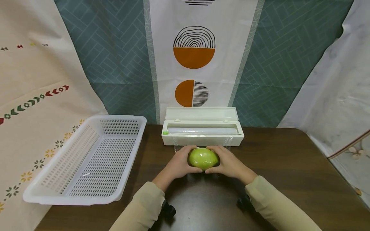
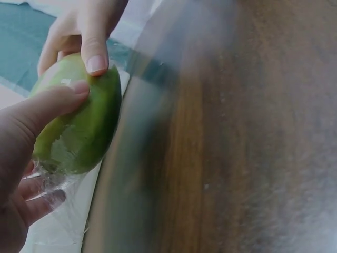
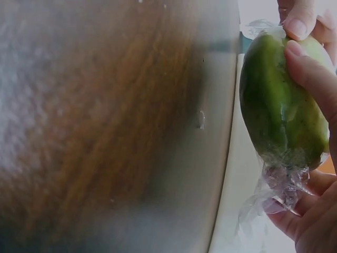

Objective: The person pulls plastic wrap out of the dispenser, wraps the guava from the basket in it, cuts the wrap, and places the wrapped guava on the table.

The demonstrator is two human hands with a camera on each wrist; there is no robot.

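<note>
Between both hands is a green mango (image 1: 203, 157), glossy and wrapped in clear cling film (image 3: 284, 182). My left hand (image 1: 182, 163) grips its left end, thumb on the near side and fingers curled round the far side. The right hand (image 1: 229, 163) grips the right end the same way, and the two thumb tips lie close together. In both wrist views the film is bunched and twisted at the mango's ends, near the fingers. Just beyond the hands stands a white cling film dispenser (image 1: 202, 141), lid up, with the film roll (image 1: 202, 130) inside.
A white perforated plastic basket (image 1: 131, 160) stands at the left of the dark wooden table (image 1: 289, 166). Loose strips of film hang from the dispenser's front. Patterned cloths (image 1: 115, 57) hang behind the table and along its sides.
</note>
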